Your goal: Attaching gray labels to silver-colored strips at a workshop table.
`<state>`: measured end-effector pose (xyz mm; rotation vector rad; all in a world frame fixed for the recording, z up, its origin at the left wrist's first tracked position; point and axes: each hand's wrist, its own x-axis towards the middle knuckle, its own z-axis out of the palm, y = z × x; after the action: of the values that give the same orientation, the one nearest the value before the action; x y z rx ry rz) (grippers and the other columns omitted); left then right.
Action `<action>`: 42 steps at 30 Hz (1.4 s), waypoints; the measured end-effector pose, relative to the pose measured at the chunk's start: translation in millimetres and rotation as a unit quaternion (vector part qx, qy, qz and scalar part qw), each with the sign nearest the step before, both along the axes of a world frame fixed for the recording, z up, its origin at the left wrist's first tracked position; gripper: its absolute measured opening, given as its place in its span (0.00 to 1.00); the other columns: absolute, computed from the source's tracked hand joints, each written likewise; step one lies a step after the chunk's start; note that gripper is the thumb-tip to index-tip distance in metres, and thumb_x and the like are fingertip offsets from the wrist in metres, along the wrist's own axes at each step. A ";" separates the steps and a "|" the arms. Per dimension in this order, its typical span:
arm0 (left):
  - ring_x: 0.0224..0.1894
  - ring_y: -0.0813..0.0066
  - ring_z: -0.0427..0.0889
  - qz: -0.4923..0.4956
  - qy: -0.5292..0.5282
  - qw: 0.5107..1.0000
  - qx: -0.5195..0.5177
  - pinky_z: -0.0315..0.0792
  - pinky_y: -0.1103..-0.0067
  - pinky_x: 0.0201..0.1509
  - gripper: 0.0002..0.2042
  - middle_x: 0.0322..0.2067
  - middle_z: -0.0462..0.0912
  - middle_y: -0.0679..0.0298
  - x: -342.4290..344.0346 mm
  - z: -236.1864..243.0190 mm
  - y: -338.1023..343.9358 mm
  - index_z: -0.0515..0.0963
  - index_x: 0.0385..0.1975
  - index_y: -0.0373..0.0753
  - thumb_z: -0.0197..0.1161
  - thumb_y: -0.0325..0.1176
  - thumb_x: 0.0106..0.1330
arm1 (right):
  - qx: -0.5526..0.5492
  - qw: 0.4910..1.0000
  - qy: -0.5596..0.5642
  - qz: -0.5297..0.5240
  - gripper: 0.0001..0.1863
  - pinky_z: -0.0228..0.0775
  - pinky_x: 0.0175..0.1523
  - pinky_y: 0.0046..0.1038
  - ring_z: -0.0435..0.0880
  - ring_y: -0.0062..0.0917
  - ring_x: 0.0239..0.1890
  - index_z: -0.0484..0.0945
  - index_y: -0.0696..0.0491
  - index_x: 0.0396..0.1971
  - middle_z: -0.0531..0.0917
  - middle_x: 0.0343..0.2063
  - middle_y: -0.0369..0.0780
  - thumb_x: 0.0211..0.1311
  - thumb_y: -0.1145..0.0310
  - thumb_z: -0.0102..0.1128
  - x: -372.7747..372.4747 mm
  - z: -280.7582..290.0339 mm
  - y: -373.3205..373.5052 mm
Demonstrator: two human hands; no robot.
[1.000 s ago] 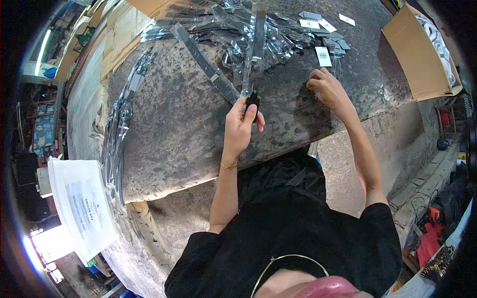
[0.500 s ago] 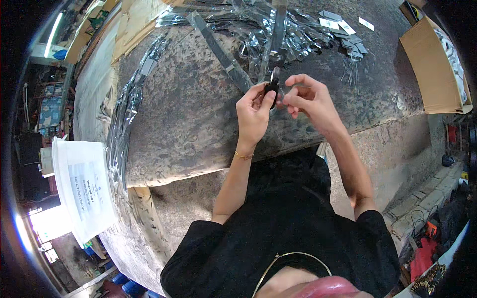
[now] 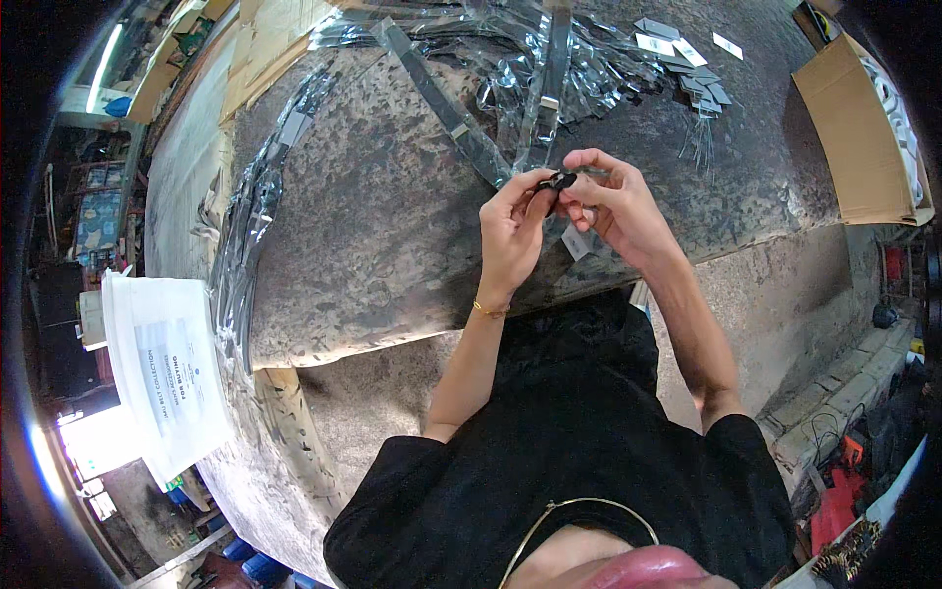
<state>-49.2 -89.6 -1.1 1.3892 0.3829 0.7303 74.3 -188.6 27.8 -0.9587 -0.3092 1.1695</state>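
My left hand point(image 3: 514, 234) pinches the dark end of a black belt point(image 3: 560, 181) above the near part of the table. Touching the same end from the other side, my right hand point(image 3: 624, 208) has its thumb and fingers closed on it, with the index finger raised. A small grey-white tag point(image 3: 576, 241) hangs just below my fingers. Beyond my hands, a belt in a clear plastic sleeve point(image 3: 551, 83) runs away from me. Another sleeved belt point(image 3: 432, 93) slants toward my left hand. My fingers partly hide the belt end.
Sleeved belts point(image 3: 589, 79) lie heaped at the table's point(image 3: 353, 216) far side, more point(image 3: 257, 201) along its left. Loose tags point(image 3: 699, 86) with strings are at far right. An open cardboard box point(image 3: 849, 137) stands right, a white box point(image 3: 162, 363) left.
The belt end has tipped from upright to nearly sideways between my hands. My right fingers have closed onto it, and the tag now shows below them. My left hand has shifted slightly right.
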 end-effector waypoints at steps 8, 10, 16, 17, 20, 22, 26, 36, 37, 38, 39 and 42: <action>0.37 0.85 0.76 -0.042 -0.050 0.998 -0.019 0.70 0.85 0.42 0.08 0.36 0.80 0.67 -6.6 -8.4 3.6 0.76 0.44 0.32 0.57 0.25 0.67 | -0.024 0.987 -0.154 0.039 0.07 0.71 0.31 0.16 0.78 0.15 0.27 0.78 0.61 0.37 0.80 0.27 0.36 0.59 0.75 0.59 4.0 0.4 -5.9; 0.36 0.85 0.76 -0.019 0.062 0.996 0.068 0.70 0.86 0.43 0.08 0.36 0.80 0.67 -8.6 -5.3 5.3 0.76 0.43 0.31 0.56 0.25 0.68 | -0.026 0.987 -0.149 0.048 0.07 0.71 0.31 0.16 0.78 0.14 0.28 0.78 0.60 0.36 0.81 0.28 0.36 0.59 0.75 0.59 9.6 -2.6 -9.9; 0.30 0.87 0.71 -0.002 0.064 0.998 -0.030 0.67 0.86 0.35 0.08 0.30 0.77 0.70 -2.5 -6.9 8.5 0.75 0.43 0.29 0.54 0.21 0.66 | 0.066 0.983 -0.019 -0.172 0.05 0.73 0.48 0.30 0.81 0.26 0.37 0.76 0.57 0.34 0.81 0.32 0.41 0.63 0.73 0.53 40.1 -3.2 -18.5; 0.30 0.87 0.71 -0.002 0.064 0.997 -0.031 0.67 0.86 0.35 0.08 0.30 0.77 0.70 -2.2 -6.9 9.6 0.75 0.43 0.29 0.54 0.21 0.66 | 0.065 0.983 -0.018 -0.171 0.05 0.73 0.48 0.30 0.81 0.26 0.37 0.76 0.57 0.34 0.81 0.32 0.41 0.63 0.73 0.53 40.7 -3.7 -20.2; 0.33 0.87 0.72 -0.007 0.082 0.996 -0.039 0.67 0.87 0.37 0.08 0.32 0.77 0.69 0.2 -10.1 10.8 0.74 0.42 0.29 0.55 0.22 0.65 | 0.145 0.972 -0.013 -0.186 0.05 0.74 0.45 0.27 0.81 0.24 0.36 0.76 0.59 0.36 0.80 0.31 0.40 0.64 0.74 0.54 38.8 -5.2 -26.2; 0.34 0.87 0.72 -0.016 0.075 0.996 -0.056 0.67 0.86 0.37 0.08 0.33 0.77 0.69 3.5 -8.5 11.0 0.74 0.42 0.29 0.55 0.23 0.65 | 0.113 0.967 -0.131 -0.186 0.05 0.74 0.43 0.25 0.81 0.23 0.36 0.77 0.59 0.37 0.80 0.31 0.40 0.63 0.75 0.55 29.9 -9.0 -22.4; 0.34 0.86 0.74 -0.049 0.044 0.988 -0.138 0.69 0.85 0.38 0.08 0.33 0.78 0.68 2.2 -5.7 9.7 0.75 0.41 0.29 0.54 0.25 0.67 | 0.012 0.915 -0.377 -0.144 0.06 0.73 0.41 0.23 0.81 0.21 0.34 0.78 0.61 0.36 0.81 0.31 0.40 0.58 0.78 0.60 -2.8 -11.6 -13.2; 0.29 0.86 0.73 -0.066 0.026 0.985 -0.160 0.69 0.84 0.33 0.09 0.31 0.78 0.68 1.7 0.5 0.2 0.77 0.40 0.29 0.55 0.28 0.67 | -0.018 0.824 -0.546 -0.148 0.09 0.73 0.40 0.26 0.83 0.28 0.34 0.79 0.59 0.35 0.82 0.30 0.43 0.53 0.81 0.61 -18.9 -17.3 -6.9; 0.28 0.87 0.72 -0.048 0.036 0.989 -0.133 0.68 0.85 0.31 0.09 0.30 0.78 0.69 3.6 1.8 -1.9 0.78 0.40 0.29 0.56 0.29 0.67 | -0.019 0.824 -0.547 -0.148 0.09 0.73 0.40 0.26 0.83 0.28 0.34 0.79 0.59 0.35 0.82 0.30 0.43 0.53 0.81 0.61 -18.5 -18.6 -7.1; 0.27 0.87 0.72 -0.029 0.045 0.993 -0.106 0.66 0.86 0.30 0.09 0.29 0.78 0.70 4.8 2.1 -3.2 0.78 0.39 0.30 0.58 0.29 0.66 | -0.023 0.840 -0.522 -0.146 0.08 0.73 0.41 0.26 0.83 0.27 0.35 0.79 0.59 0.35 0.82 0.31 0.43 0.53 0.81 0.61 -18.0 -20.3 -7.6; 0.27 0.87 0.72 -0.029 0.045 0.993 -0.107 0.66 0.86 0.30 0.09 0.29 0.78 0.70 5.7 0.4 -2.7 0.78 0.39 0.30 0.58 0.29 0.66 | -0.026 0.855 -0.497 -0.143 0.08 0.73 0.42 0.25 0.83 0.26 0.35 0.79 0.60 0.35 0.83 0.32 0.43 0.54 0.81 0.61 -17.7 -21.2 -8.0; 0.27 0.89 0.71 0.001 0.056 0.990 -0.128 0.64 0.87 0.28 0.07 0.27 0.78 0.71 6.9 -7.6 -0.1 0.79 0.36 0.30 0.60 0.28 0.65 | -0.036 0.892 -0.432 -0.129 0.08 0.73 0.44 0.24 0.83 0.23 0.37 0.78 0.61 0.37 0.84 0.32 0.42 0.55 0.80 0.61 -19.9 -18.7 -7.2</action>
<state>-42.4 -89.7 -8.7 1.1894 0.5475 0.5824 54.5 -195.8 9.0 -1.5076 -0.8227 0.4499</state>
